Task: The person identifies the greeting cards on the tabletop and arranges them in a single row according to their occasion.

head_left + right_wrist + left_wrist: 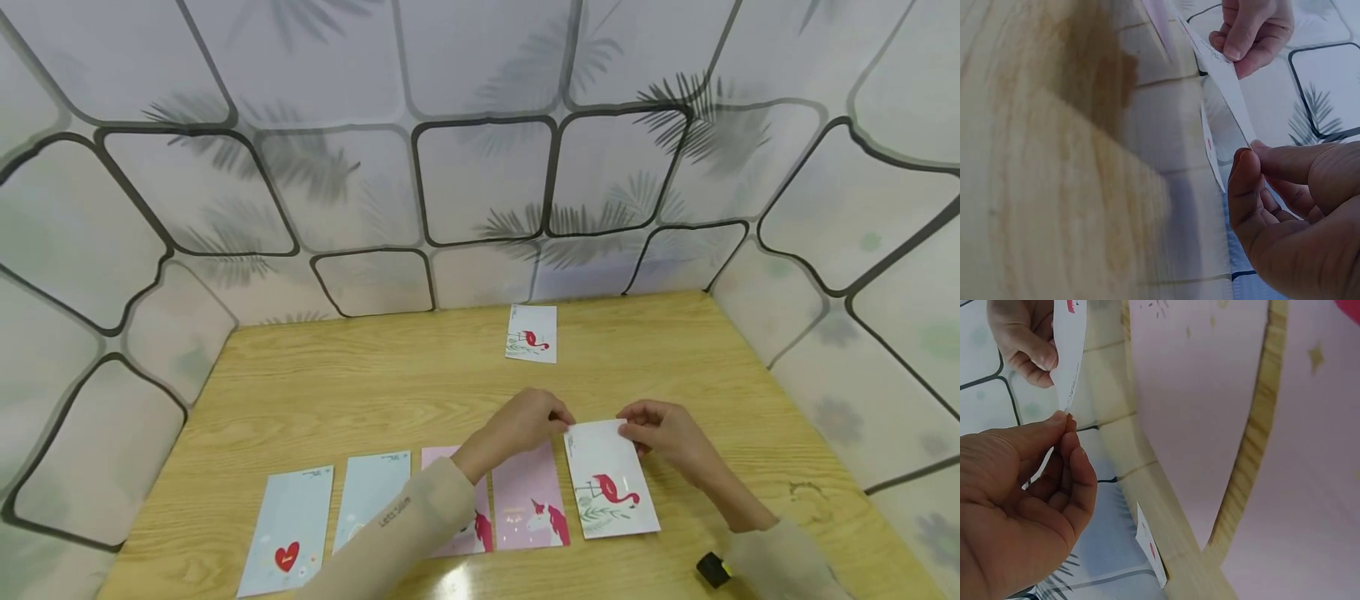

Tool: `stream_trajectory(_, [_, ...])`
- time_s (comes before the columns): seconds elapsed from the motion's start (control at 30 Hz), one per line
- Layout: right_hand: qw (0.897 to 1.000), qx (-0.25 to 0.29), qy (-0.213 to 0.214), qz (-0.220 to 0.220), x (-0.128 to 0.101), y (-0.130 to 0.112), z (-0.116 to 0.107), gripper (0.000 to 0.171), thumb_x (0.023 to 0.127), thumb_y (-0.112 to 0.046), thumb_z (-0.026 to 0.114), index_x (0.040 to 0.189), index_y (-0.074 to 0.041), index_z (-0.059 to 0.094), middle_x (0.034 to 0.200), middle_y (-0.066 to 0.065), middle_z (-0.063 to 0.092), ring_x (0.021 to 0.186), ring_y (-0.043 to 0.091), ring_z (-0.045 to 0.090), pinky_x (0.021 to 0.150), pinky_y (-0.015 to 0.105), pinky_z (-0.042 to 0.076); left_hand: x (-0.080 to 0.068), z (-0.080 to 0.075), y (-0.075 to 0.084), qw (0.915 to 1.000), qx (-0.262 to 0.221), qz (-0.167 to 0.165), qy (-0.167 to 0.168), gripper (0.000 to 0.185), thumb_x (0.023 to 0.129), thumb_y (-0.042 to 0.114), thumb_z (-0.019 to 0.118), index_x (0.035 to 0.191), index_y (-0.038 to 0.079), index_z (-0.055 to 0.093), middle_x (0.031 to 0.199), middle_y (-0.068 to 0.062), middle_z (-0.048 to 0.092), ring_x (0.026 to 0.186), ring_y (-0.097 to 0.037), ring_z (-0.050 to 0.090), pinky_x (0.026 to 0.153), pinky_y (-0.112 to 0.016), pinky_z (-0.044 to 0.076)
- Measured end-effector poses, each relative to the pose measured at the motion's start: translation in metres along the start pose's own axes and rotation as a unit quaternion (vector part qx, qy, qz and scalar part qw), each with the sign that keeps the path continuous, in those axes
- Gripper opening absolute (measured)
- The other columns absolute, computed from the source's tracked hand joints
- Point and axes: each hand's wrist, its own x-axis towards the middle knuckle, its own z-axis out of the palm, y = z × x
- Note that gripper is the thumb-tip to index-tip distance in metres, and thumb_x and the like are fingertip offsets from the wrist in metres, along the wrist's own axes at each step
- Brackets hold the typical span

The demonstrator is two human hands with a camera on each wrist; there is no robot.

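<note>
Both hands hold a white card with a red flamingo [611, 479] by its two far corners. My left hand [525, 423] pinches the left corner between thumb and fingers, seen closely in the left wrist view. At the right corner, my right hand [670, 437] pinches the card the same way. In both wrist views the card's far edge is raised off the table. Left of it lies a pink unicorn card [528, 500]; a second pink card [438, 454] is partly hidden under the left forearm. Farther back, another flamingo card [532, 333] lies on the table.
Two pale blue cards lie at the left: one with a red heart [288, 525], the other card [375, 479] partly covered by the left sleeve. A small black object [712, 570] is beside the right sleeve. Patterned fabric walls [480, 183] enclose the wooden table [337, 375].
</note>
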Motion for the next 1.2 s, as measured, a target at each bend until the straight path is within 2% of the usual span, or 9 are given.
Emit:
stream_trajectory(0.17, [1.000, -0.012, 0.006, 0.016, 0.001, 0.005, 0.004, 0.024, 0.097, -0.008, 0.073, 0.113, 0.008, 0.068, 0.088, 0.010, 0.070, 0.070, 0.019, 0.062, 0.059, 0.028, 0.056, -0.001, 0.006, 0.001, 0.9997, 0.023, -0.007, 0.004, 0.010, 0.098, 0.014, 0.073, 0.103, 0.015, 0.082, 0.101, 0.006, 0.076, 0.093, -0.005, 0.066, 0.085, -0.020, 0.052])
stream_trajectory(0.33, [0.999, -0.033, 0.005, 0.007, 0.003, 0.009, 0.010, 0.020, 0.096, -0.007, 0.073, 0.109, 0.008, 0.069, 0.086, 0.010, 0.071, 0.069, 0.018, 0.062, 0.058, 0.027, 0.055, 0.000, 0.012, 0.001, 0.9985, 0.052, -0.011, 0.011, 0.008, 0.097, 0.014, 0.074, 0.101, 0.014, 0.081, 0.099, 0.005, 0.076, 0.093, -0.007, 0.066, 0.087, -0.022, 0.052])
stream_trajectory(0.57, [0.994, -0.106, 0.020, -0.011, 0.006, 0.015, 0.017, 0.015, 0.093, -0.006, 0.076, 0.102, 0.004, 0.071, 0.082, 0.005, 0.069, 0.066, 0.015, 0.060, 0.055, 0.024, 0.050, 0.002, 0.019, -0.003, 0.9946, 0.100, -0.009, 0.023, 0.007, 0.096, 0.016, 0.075, 0.098, 0.016, 0.081, 0.099, 0.006, 0.076, 0.097, -0.011, 0.068, 0.089, -0.024, 0.052])
stream_trajectory(0.73, [0.991, -0.130, 0.024, -0.020, 0.007, 0.014, 0.020, 0.012, 0.092, -0.004, 0.076, 0.099, 0.004, 0.071, 0.080, 0.004, 0.067, 0.065, 0.016, 0.058, 0.053, 0.024, 0.049, 0.004, 0.022, -0.005, 0.9945, 0.101, -0.004, 0.028, 0.005, 0.095, 0.014, 0.076, 0.095, 0.014, 0.081, 0.096, 0.004, 0.076, 0.094, -0.012, 0.068, 0.087, -0.023, 0.053])
stream_trajectory(0.93, [0.989, -0.149, 0.023, -0.007, 0.009, 0.012, 0.021, 0.008, 0.092, -0.005, 0.076, 0.096, 0.001, 0.071, 0.078, 0.003, 0.066, 0.064, 0.014, 0.058, 0.053, 0.025, 0.049, 0.005, 0.025, -0.007, 0.9950, 0.095, 0.000, 0.030, 0.009, 0.093, 0.007, 0.074, 0.092, 0.013, 0.080, 0.093, 0.004, 0.075, 0.094, -0.012, 0.068, 0.089, -0.023, 0.052])
stream_trajectory(1.2, [0.986, -0.162, 0.026, -0.001, 0.011, 0.010, 0.022, 0.006, 0.091, -0.005, 0.076, 0.092, -0.001, 0.071, 0.076, 0.001, 0.065, 0.063, 0.014, 0.058, 0.053, 0.025, 0.049, 0.004, 0.027, -0.007, 0.9953, 0.089, 0.004, 0.038, 0.007, 0.093, 0.007, 0.075, 0.090, 0.012, 0.080, 0.092, 0.002, 0.075, 0.091, -0.013, 0.069, 0.086, -0.023, 0.053])
